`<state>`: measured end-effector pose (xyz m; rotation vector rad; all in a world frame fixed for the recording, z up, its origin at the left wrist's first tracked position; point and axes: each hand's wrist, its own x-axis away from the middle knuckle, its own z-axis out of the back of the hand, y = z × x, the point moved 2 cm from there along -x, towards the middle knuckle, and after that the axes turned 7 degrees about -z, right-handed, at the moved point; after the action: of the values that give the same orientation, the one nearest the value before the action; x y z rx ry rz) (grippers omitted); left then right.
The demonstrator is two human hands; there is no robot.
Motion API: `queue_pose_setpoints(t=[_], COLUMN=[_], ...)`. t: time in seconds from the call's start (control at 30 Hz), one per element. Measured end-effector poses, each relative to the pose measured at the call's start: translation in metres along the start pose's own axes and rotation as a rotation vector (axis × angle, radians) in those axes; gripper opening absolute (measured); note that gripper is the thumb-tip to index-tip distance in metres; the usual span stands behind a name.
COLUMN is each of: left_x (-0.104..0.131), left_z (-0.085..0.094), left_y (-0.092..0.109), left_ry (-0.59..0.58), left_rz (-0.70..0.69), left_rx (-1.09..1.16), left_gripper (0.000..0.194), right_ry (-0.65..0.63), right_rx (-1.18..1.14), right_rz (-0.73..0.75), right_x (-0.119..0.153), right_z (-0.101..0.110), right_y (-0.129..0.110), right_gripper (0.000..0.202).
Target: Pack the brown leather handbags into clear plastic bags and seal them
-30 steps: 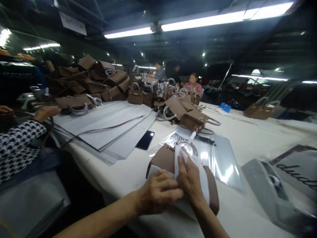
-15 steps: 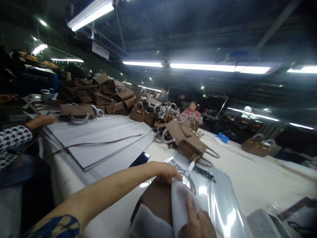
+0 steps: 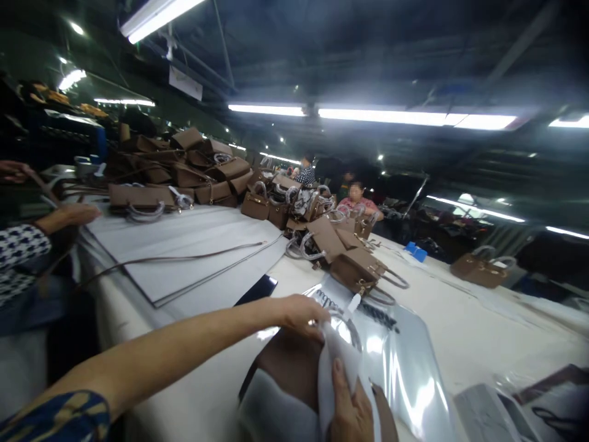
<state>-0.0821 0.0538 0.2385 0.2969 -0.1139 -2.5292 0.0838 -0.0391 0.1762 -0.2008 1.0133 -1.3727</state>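
A brown handbag (image 3: pixel 291 369) lies right in front of me, partly covered by thin white wrapping sheet (image 3: pixel 278 405). Pinched at the sheet's upper edge, beside the bag's opening, is my left hand (image 3: pixel 304 314), closed. My right hand (image 3: pixel 353 406) is lower and closer, its fingers closed around a fold of the same sheet against the bag; some of those fingers are hidden. Past both hands a plastic-wrapped handle (image 3: pixel 354 334) with a white tag (image 3: pixel 353 305) curves over a shiny clear plastic sheet (image 3: pixel 409 362).
Brown handbags (image 3: pixel 184 169) are heaped at the back left, with more bags (image 3: pixel 354 267) ahead. A dark phone-like slab (image 3: pixel 257 288) lies by my left forearm. At far left, a co-worker's hand (image 3: pixel 76 215) holds a brown strap. A blue object (image 3: pixel 415 251) sits farther right.
My left hand has moved slightly up and left with the sheet's edge. My right hand has shifted a little left, and brown material now shows to its right.
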Motion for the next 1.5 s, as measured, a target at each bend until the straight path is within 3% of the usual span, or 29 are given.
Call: queue_pose_setpoints(t=[0.07, 0.13, 0.23, 0.3, 0.43, 0.57, 0.73, 0.9, 1.03, 1.23, 1.4, 1.5], left_x=[0.038, 0.08, 0.129, 0.144, 0.136, 0.117, 0.114, 0.117, 0.114, 0.108, 0.11, 0.118], left_z=[0.013, 0.019, 0.008, -0.008, -0.028, -0.028, -0.031, -0.047, -0.065, -0.077, -0.073, -0.07], left_y=[0.011, 0.028, 0.054, 0.065, 0.07, 0.065, 0.058, 0.06, 0.065, 0.065, 0.056, 0.055], left_ry=[0.167, 0.311, 0.336, 0.364, 0.48, 0.547, 0.579, 0.667, 0.812, 0.974, 1.023, 0.949], left_rz=[0.066, 0.097, 0.136, 0.145, 0.111, 0.219, 0.327, 0.395, 0.49, 0.61, 0.598, 0.391], left_rx=[0.191, 0.352, 0.443, 0.453, 0.412, 0.422, 0.499, 0.638, 0.662, 0.789, 0.918, 0.908], left_gripper=[0.033, 0.031, 0.028, 0.023, 0.01, 0.007, 0.015, 0.012, 0.013, 0.023, 0.025, 0.034], right_ry=[-0.085, -0.195, -0.3, -0.314, -0.351, -0.43, -0.387, -0.286, -0.232, -0.275, -0.276, -0.217], right_rx=[-0.066, -0.152, -0.27, -0.287, -0.286, -0.277, -0.225, -0.14, 0.002, 0.164, 0.323, 0.351], right_rz=[-0.148, -0.202, -0.201, -0.184, -0.138, -0.115, 0.015, 0.367, 0.681, 0.853, 0.979, 0.927], right_x=[0.0, -0.001, 0.0, 0.002, 0.004, 0.005, 0.011, 0.026, 0.038, 0.043, 0.044, 0.046], right_z=[0.0, 0.0, 0.0, 0.001, 0.003, 0.002, -0.005, -0.018, -0.026, -0.032, -0.036, -0.035], right_y=[-0.009, -0.02, -0.036, -0.043, -0.048, -0.048, -0.06, -0.065, -0.062, -0.055, -0.057, -0.065], right_gripper=[0.049, 0.058, 0.06, 0.06, 0.058, 0.056, 0.046, 0.037, 0.054, 0.063, 0.049, 0.041])
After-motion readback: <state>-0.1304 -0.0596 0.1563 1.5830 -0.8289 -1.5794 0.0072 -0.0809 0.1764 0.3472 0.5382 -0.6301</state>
